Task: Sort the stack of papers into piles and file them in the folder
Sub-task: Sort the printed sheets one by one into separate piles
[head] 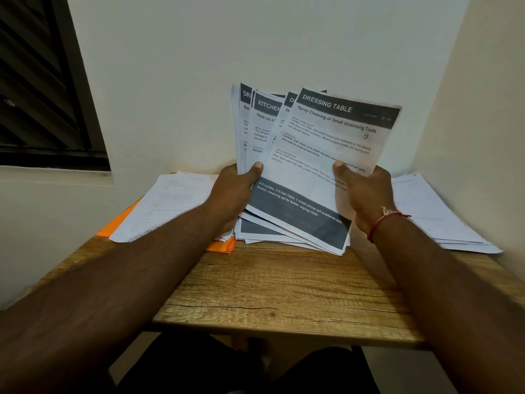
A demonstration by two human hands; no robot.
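While fanned, one stack [312,155] in left hand [235,191] and right hand [366,194] grip; two piles [167,206] [434,211], one folder [220,247].

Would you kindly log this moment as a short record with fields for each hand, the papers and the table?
left hand: grips the fanned stack at its left side, thumb in front
right hand: grips its right side, thumb on the front sheet
front sheet heading: DRESSING TABLE
table: wooden
left pile: white sheets on an orange folder
right pile: white sheets at the right end
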